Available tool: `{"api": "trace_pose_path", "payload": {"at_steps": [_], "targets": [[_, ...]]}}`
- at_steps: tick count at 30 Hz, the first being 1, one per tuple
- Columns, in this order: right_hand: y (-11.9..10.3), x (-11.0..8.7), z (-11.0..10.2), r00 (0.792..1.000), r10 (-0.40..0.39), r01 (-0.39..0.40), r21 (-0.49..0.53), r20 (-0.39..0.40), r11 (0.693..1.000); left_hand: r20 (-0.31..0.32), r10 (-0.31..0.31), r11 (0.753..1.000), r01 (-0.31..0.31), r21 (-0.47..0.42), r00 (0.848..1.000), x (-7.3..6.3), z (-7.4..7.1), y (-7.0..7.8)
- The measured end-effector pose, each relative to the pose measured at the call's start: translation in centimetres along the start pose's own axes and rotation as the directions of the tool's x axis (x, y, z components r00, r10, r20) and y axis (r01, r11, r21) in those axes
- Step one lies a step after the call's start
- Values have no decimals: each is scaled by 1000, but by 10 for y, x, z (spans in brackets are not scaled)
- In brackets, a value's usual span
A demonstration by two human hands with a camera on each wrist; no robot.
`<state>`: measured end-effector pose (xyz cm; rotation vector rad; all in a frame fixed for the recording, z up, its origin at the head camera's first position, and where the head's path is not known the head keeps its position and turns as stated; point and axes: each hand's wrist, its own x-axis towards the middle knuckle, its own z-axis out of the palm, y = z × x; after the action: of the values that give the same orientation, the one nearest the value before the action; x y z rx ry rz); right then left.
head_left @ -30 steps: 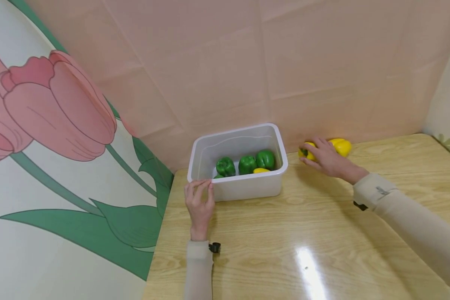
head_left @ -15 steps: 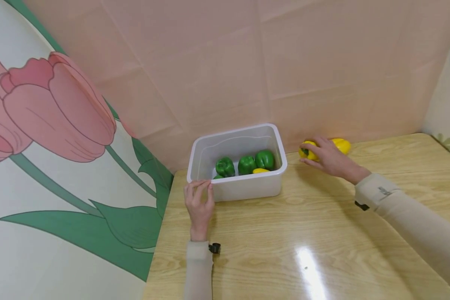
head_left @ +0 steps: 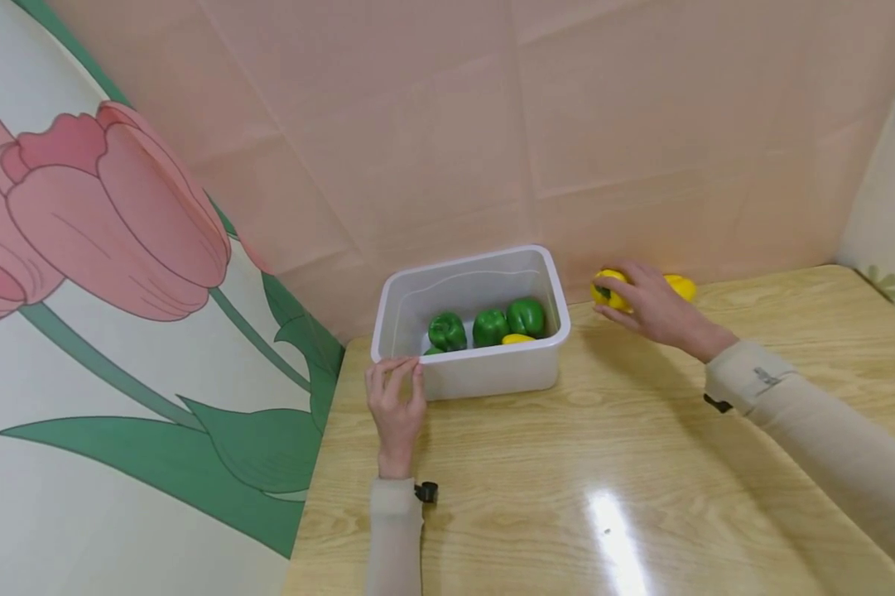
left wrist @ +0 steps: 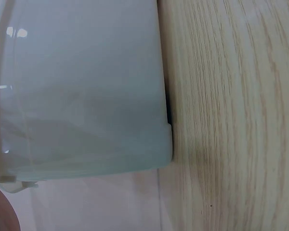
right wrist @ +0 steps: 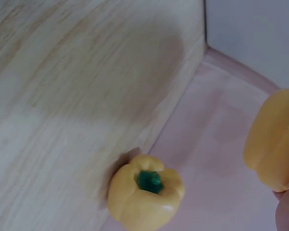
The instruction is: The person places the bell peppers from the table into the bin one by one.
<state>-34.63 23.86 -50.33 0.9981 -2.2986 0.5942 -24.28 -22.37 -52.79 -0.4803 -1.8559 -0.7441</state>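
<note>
In the head view my right hand (head_left: pixel 659 308) grips a yellow bell pepper (head_left: pixel 609 283) by its sides, right of a white plastic bin (head_left: pixel 492 374). Seen from the right wrist, this pepper (right wrist: pixel 274 139) is held apart from the tabletop. A second yellow bell pepper (head_left: pixel 681 287) lies behind that hand, partly covered by it. My left hand (head_left: pixel 396 418) pinches the bin's front rim near its left corner. Inside the bin are several green bell peppers (head_left: pixel 447 331) and a yellow one (head_left: pixel 517 338), partly hidden by the front wall.
The bin stands on a wood-grain table (head_left: pixel 507 472), close to a pink cloth backdrop (head_left: pixel 432 149) along the back edge. A wall painted with tulips (head_left: pixel 119 223) borders the left side. Another pale wall (head_left: pixel 894 190) is at the right.
My right hand has raised the gripped yellow pepper slightly and shifted it a little left, apart from the other yellow pepper. The left hand and bin have not visibly moved.
</note>
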Motion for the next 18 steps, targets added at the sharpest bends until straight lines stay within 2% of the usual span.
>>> {"api": "trace_pose_path", "payload": {"at_steps": [4, 11, 18], "targets": [[-1, 6, -2, 1000, -22, 22, 6, -19, 1000, 6, -13, 1000, 13, 0, 1000, 0, 0, 0], [-5, 14, -8, 999, -46, 47, 14, -22, 999, -2, 5, 1000, -5, 12, 1000, 0, 1, -2], [-7, 22, -12, 995, -87, 88, 12, -49, 996, 10, -17, 1000, 17, 9, 1000, -1, 0, -1]]}}
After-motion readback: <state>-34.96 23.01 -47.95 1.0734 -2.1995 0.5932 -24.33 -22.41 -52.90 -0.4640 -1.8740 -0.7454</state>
